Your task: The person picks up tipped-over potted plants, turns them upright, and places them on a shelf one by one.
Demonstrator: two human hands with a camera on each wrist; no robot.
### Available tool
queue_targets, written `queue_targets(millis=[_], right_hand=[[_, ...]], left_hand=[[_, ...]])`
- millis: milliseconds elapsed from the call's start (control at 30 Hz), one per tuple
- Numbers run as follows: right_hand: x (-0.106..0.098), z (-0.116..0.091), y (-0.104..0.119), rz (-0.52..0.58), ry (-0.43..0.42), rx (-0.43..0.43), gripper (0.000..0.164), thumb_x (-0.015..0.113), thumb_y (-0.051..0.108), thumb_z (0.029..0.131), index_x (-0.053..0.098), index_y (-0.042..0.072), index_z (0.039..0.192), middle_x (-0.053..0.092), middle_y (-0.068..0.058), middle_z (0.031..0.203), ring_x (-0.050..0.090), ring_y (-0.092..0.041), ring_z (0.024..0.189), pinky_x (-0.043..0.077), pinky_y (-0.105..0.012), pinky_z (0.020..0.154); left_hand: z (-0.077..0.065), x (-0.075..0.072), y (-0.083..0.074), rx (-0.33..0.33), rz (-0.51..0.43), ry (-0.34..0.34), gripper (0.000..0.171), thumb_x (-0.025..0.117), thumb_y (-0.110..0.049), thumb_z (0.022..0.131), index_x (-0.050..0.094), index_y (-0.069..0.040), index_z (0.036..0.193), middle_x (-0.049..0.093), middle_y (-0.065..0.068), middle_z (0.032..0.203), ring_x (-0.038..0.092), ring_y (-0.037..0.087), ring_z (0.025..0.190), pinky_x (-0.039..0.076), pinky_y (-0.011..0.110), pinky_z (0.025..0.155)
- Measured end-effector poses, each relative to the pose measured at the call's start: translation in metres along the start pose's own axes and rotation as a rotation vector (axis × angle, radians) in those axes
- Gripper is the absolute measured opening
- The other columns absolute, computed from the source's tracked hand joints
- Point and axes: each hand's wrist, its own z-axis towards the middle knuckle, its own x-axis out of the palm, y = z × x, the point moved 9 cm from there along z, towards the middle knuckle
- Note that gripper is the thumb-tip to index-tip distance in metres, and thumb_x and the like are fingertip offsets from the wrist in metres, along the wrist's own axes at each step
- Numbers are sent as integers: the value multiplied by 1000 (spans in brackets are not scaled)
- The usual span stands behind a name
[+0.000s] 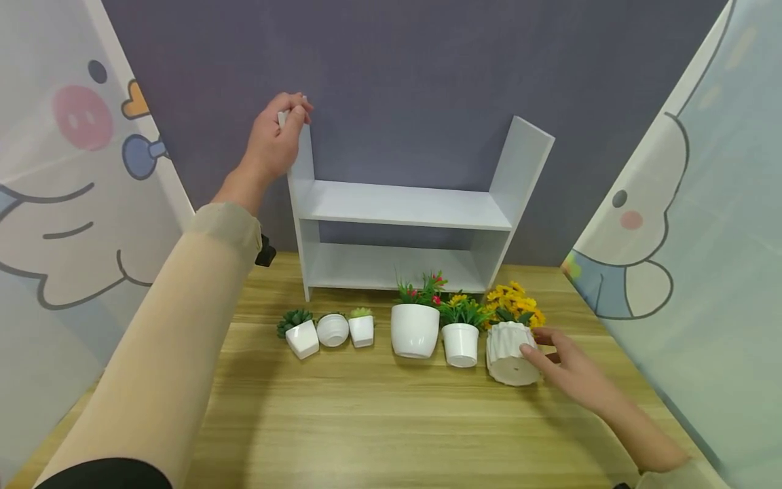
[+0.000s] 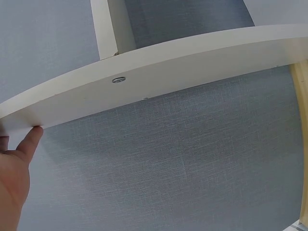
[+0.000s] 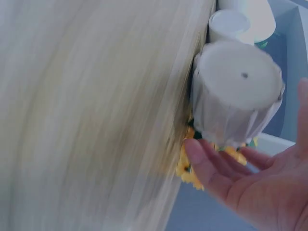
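Here, fluted pot [image 1: 512,353], right fingers [image 3: 209,173] — apparently touching

– Pictured against what, at the far side?
– Against a plain dark-grey wall [image 1: 415,68], beyond a wood-grained table [image 1: 366,428].
– And flanked?
– By a pale panel [image 1: 36,367] at left, printed with a pink-snouted cartoon figure [image 1: 61,224]; by a bluish panel [image 1: 733,285] at right, bearing a pink-cheeked one [image 1: 650,197].

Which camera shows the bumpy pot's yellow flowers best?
The head view: the yellow flowers show as a big bunch. The right wrist view shows bits past the bumpy pot and right hand; the left wrist, none.
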Motion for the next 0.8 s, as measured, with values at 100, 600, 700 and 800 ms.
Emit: queue_targets(millis=[100,600,700,800], right_hand=[[8,1,-4,69,37,73,82,56,48,114,27,-10,164,46,-39,157,70,-41,121,64,-37,78],[16,7,-12,175,68,170,92,64,49,109,19,-7,167,52,-38,145,72,-26,105,67,-39,79],[15,5,-12,177,49,167,91,67,48,109,21,-7,165,53,-37,145,70,-27,109,67,-38,80],[14,3,-13,181,37,158,89,69,46,108,23,-6,164,53,-36,146,70,-29,113,67,-38,81]], left_hand=[[-1,1,0,5,7,3,27,41,-34,117,60,-23,102,60,6,155,38,1,160,28,28,131],[-1,2,2,-1,16,6,28,39,-35,117,60,-21,105,58,5,160,37,3,161,29,31,133],[0,3,2,-1,15,11,28,40,-35,117,59,-21,104,58,5,159,36,3,162,29,31,132],[0,3,1,-2,17,8,28,40,-35,117,60,-21,104,58,5,159,36,3,161,30,31,132]])
